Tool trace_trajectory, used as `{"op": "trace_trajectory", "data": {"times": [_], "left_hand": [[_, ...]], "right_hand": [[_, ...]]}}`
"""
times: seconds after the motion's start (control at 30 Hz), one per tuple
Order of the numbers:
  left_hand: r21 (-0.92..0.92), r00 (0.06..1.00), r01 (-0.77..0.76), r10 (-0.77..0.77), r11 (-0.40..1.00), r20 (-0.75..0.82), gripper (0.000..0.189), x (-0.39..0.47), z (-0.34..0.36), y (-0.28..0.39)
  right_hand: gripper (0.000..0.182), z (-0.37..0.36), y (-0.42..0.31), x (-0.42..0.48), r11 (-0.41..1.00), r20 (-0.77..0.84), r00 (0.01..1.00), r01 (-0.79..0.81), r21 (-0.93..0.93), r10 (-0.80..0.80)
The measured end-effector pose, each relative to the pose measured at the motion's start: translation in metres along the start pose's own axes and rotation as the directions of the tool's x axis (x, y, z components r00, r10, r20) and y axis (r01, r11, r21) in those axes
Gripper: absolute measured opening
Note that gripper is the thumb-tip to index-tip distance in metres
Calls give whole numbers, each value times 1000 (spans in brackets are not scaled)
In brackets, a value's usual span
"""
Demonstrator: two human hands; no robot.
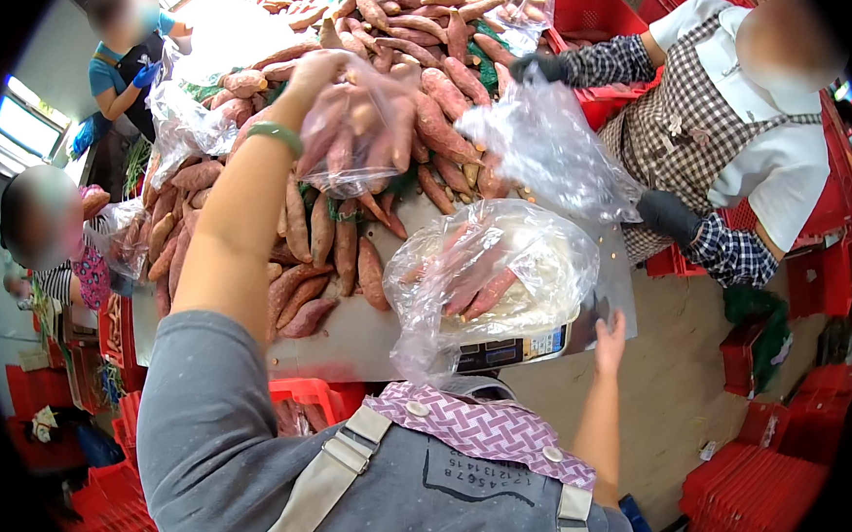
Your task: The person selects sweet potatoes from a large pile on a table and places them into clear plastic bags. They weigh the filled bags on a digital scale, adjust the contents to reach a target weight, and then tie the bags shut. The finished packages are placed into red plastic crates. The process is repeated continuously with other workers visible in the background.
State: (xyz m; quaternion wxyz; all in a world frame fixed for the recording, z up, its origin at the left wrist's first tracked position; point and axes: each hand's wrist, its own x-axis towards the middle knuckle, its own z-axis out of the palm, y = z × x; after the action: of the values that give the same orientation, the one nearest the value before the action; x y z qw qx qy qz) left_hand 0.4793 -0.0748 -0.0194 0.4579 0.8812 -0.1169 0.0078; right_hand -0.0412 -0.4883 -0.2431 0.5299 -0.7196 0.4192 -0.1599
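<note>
My left hand [322,71], with a green bangle on its wrist, grips the top of a clear plastic bag of sweet potatoes [357,134] over the heap. Loose sweet potatoes [322,230] lie below it on the metal table [363,339]. A second clear bag [496,263], partly filled with sweet potatoes, rests on a digital scale [512,352] in front of me. Just right of the scale, at the table's edge, my right hand [610,342] has its fingers apart and holds nothing.
Across the table's right corner, a person in black gloves [667,215] holds an unfilled plastic bag [554,146]. Two more people stand at the left. Red crates [749,490] are stacked at the right, and one red crate [308,398] sits below the table's near edge.
</note>
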Motion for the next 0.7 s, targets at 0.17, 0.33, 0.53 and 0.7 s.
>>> {"op": "trace_trajectory", "data": {"times": [0.17,0.33,0.53,0.7], "left_hand": [[-742,989,66,-143,667,-40,21,-48,-86,19],[-645,848,-307,-106,700,-519,13,-163,-129,100],[67,404,-516,311,854,-860,38,-304,-181,124],[-26,303,-491,143,871,-942,47,-416,-204,110]], "right_hand": [[77,-13,-98,-19,986,25,994,107,130,-111],[117,5,-200,-64,802,214,827,558,-214,-519],[114,78,-220,-103,399,523,719,692,-602,-458],[63,60,-180,-27,505,528,831,536,-676,-176]]}}
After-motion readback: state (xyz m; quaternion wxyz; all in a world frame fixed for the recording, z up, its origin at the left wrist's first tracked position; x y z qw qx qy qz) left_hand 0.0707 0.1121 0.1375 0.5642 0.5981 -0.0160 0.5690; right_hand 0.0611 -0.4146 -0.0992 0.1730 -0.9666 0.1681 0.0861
